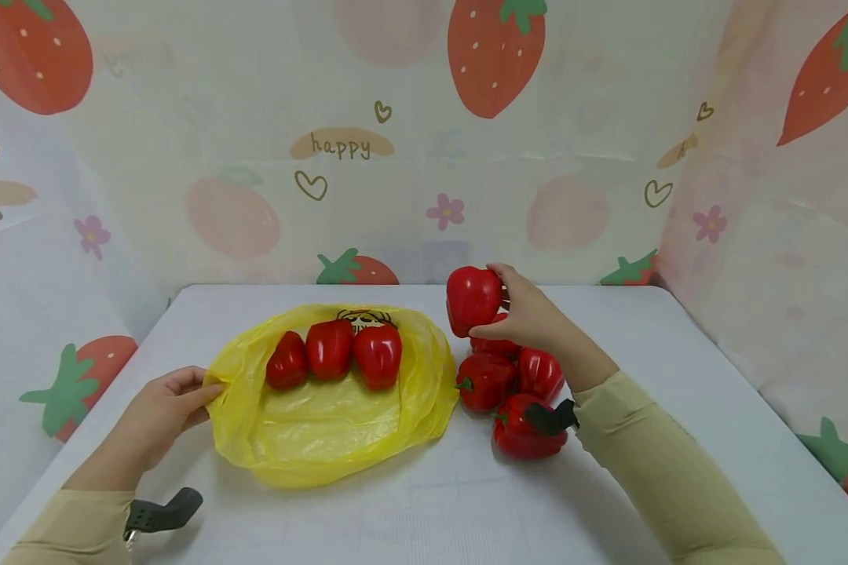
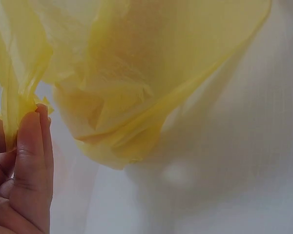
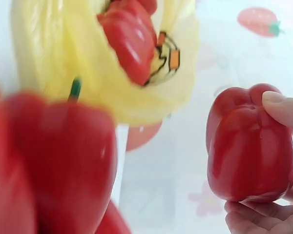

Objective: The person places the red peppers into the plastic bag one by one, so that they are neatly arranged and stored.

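Near: two sleeves reach in over the white surface (image 1: 459, 510), a black mount (image 1: 162, 512) by the left cuff. Nearest loose red pepper (image 1: 517, 442) lies right of centre, green stem toward the left; a second mount (image 1: 547, 417) by the right cuff hides part of it.

Next out, left side: I have the left hand (image 1: 157, 417) pinching the left rim of the yellow plastic bag (image 1: 325, 468). Left wrist view shows thin film gathered between the fingers. Film this limp would probably sag without that pinch; I judge it holds the mouth wide and stops the bag sliding.

Right of the bag, just beside its rim: three more loose peppers (image 1: 486, 382) bunched beyond the nearest one, close to the mouth, which I take to suit a short reach. Whether any touches the plastic, I cannot tell.

Inside the bag: three red peppers (image 1: 330, 351) in a row toward the far wall of it, near half bare. Their weight likely steadies that side.

Farther: my right hand (image 1: 535, 314) grasps one pepper (image 1: 472, 302), lifted above the bunch. Right wrist view: thumb on one end, fingers at the other. End-to-end seems sensible on slick, rounded sides.

Farthest: strawberry-print backdrop (image 1: 410, 235) behind the surface.
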Motion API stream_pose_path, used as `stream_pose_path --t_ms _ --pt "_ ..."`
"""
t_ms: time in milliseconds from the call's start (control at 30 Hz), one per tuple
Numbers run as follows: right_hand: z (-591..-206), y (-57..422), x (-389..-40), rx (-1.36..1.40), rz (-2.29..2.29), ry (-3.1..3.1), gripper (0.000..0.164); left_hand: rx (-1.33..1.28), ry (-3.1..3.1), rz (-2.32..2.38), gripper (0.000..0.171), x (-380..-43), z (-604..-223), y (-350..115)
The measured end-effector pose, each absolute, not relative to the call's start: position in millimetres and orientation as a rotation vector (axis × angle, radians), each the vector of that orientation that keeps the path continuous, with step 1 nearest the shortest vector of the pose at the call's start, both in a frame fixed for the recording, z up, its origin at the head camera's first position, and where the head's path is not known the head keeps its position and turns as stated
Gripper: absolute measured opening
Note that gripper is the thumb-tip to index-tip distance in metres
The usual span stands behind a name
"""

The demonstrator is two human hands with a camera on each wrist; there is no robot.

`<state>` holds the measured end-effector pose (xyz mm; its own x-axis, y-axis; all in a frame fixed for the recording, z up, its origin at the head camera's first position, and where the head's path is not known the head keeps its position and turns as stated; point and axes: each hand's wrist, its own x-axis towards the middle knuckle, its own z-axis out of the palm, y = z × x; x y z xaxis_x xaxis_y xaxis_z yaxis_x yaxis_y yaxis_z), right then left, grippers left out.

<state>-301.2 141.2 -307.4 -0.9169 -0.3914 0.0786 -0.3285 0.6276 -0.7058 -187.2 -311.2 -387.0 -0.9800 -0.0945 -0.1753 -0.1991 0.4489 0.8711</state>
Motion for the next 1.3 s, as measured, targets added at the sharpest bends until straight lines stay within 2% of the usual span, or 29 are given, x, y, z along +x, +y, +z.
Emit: stream_pose_path --t_ms 667,1300 --pt "-310 40 -283 -0.922 -0.96 2.669 0.095 -0.237 2.583 1.613 0.055 -184 -386 -312" --pt "-327 -34 -268 -1.039 -0.716 2.56 0.092 -0.221 2.571 1.616 0.052 -184 -383 -312"
